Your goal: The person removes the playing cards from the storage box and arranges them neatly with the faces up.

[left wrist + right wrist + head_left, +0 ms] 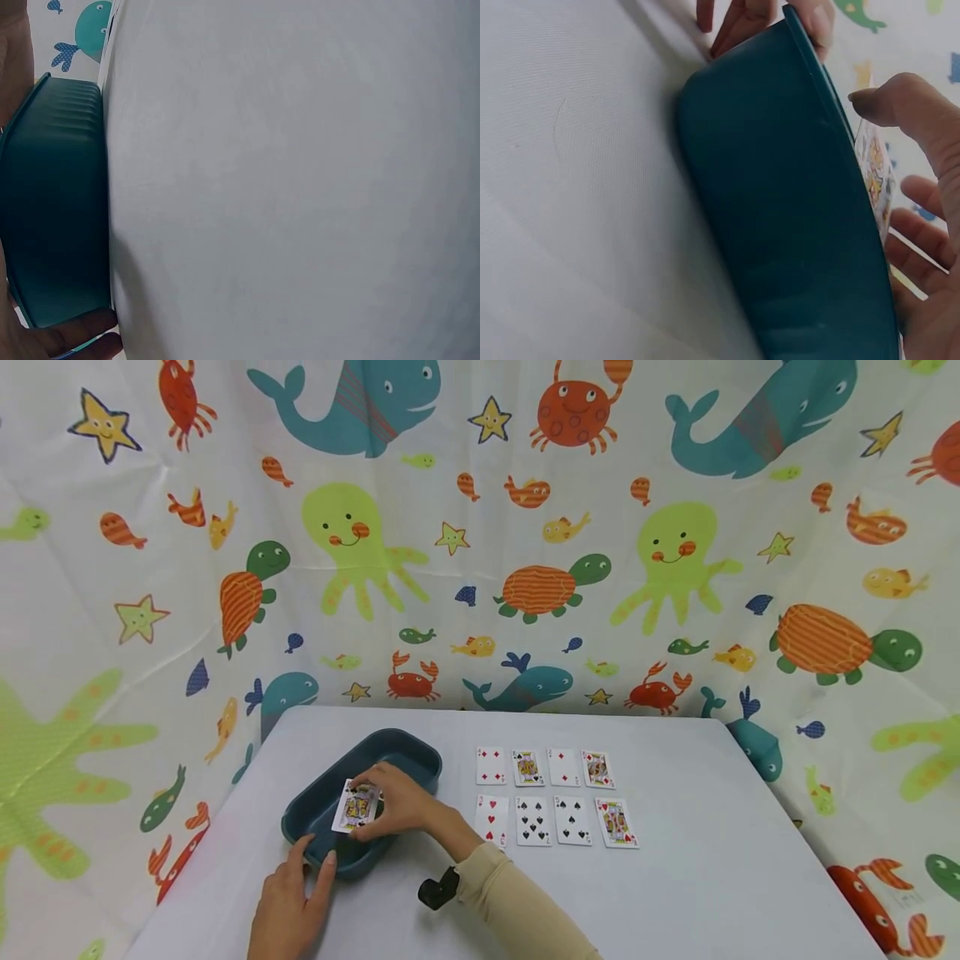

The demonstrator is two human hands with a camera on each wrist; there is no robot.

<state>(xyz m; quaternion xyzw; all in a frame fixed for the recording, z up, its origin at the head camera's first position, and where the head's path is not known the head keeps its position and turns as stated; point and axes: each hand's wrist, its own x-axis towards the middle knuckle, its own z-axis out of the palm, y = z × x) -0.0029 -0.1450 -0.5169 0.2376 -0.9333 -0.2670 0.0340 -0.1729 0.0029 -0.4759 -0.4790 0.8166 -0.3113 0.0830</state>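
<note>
A dark teal plastic tub (405, 750) sits at an angle on the left part of the table. At its near end my left hand (288, 906) grips the tub, thumb and fingers spread around the corner. The left wrist view shows fingertips (90, 326) low against the tub's outer wall (56, 202). My right hand (397, 806) pinches a playing card (356, 807), a face card turned up, over the tub's opening. From the right wrist the thumb (900, 101) and the card (875, 169) show just beyond the rim. Part of the tub's inside is hidden behind my right hand.
To the right of the tub, face-up playing cards lie in two rows, with a four of diamonds (491, 766) at the far left and a king (617, 823) at the near right. A black wrist device (438, 889) hangs by my right sleeve (517, 902). A sea-animal curtain (465, 585) stands behind the white table (712, 843).
</note>
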